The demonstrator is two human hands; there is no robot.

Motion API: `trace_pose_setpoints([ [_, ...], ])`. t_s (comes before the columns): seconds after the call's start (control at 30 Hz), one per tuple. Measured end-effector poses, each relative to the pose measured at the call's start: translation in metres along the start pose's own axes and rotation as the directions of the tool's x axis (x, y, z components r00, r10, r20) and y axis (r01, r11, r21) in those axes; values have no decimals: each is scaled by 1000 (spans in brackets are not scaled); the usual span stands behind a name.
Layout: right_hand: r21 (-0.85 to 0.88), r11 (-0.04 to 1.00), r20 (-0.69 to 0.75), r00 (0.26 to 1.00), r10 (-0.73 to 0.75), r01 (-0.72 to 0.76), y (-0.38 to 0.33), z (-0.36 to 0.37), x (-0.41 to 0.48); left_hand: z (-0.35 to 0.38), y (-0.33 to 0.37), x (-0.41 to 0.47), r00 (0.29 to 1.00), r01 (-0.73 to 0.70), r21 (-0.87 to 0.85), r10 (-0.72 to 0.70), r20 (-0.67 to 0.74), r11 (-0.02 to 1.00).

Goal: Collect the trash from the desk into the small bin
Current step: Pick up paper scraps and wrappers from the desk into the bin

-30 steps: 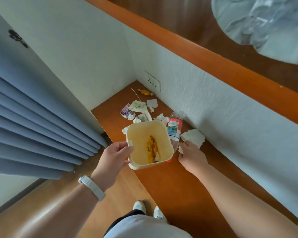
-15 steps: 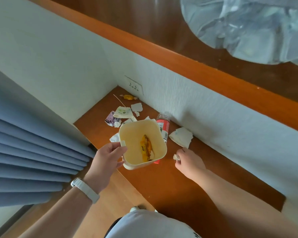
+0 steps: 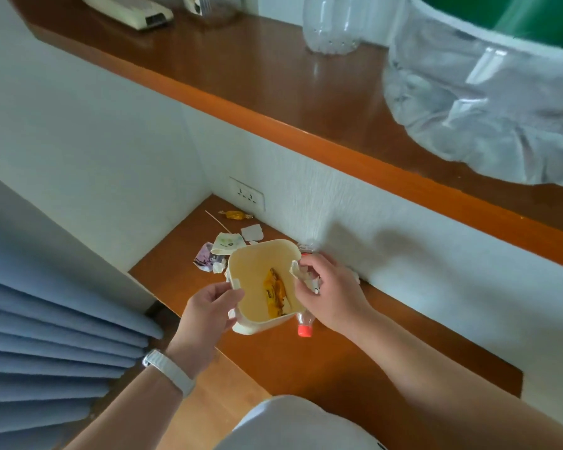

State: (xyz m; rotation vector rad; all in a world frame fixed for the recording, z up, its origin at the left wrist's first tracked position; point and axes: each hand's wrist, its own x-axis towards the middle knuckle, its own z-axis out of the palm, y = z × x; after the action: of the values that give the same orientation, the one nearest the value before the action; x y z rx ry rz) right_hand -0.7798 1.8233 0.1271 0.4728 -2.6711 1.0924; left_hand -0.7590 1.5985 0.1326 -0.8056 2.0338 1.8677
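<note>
**Desk** (image 3: 355,362): low orange wood slab in a white-walled corner.
**Bin** (image 3: 251,274): cream, open, at the desk's front edge, 1 yellow wrapper (image 3: 275,292) inside.
**Left hand** (image 3: 205,306): grips the bin's near-left rim.
**Right hand** (image 3: 332,293): clenched around crumpled paper (image 3: 301,276) at the bin's right rim.
**Bottle** (image 3: 304,329): red cap, lying just right of the bin.
**Beyond bin:** scraps (image 3: 228,243), 1 candy (image 3: 234,215), 1 stick (image 3: 216,220), socket (image 3: 247,197).
**Left of bin:** blue curtain (image 3: 46,352).
**Above bin:** wooden shelf (image 3: 273,92) with 1 clear bottle (image 3: 330,24) and a lined tub (image 3: 485,108).
</note>
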Motion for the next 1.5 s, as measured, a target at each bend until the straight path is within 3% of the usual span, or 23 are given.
trace_pose_setpoints([
  [0.13,-67,992,137,986,-96,106,-17,-6,14,1,3,6,999,13,-71,-10,47,997],
  [0.27,-79,989,226,969,-101,122,-18,-20,33,-1,3,14,995,2,-71,5,99,997],
  [0.33,-54,997,205,978,-40,52,-12,-25,39,-5,2,19,995,-3,-48,8,100,999],
  [0.47,8,975,47,974,223,-224,21,-22,40,-13,0,25,995,1,-9,0,99,1000],
  [0.6,-215,886,172,877,448,-410,73,-4,25,-22,-3,31,995,21,10,-22,94,1000],
  [0.77,-466,804,274,804,528,-369,121,18,1,-30,-7,36,996,47,5,-47,82,999],
  [1.07,-617,696,241,755,610,-366,153,48,-14,-37,-14,41,995,64,40,-66,71,997],
  [1.23,-652,665,191,770,608,-363,155,53,-18,-31,-10,44,996,63,63,-67,63,996],
  [1.5,-579,731,111,854,509,-360,145,41,-28,-16,-3,39,996,39,58,-43,80,998],
])
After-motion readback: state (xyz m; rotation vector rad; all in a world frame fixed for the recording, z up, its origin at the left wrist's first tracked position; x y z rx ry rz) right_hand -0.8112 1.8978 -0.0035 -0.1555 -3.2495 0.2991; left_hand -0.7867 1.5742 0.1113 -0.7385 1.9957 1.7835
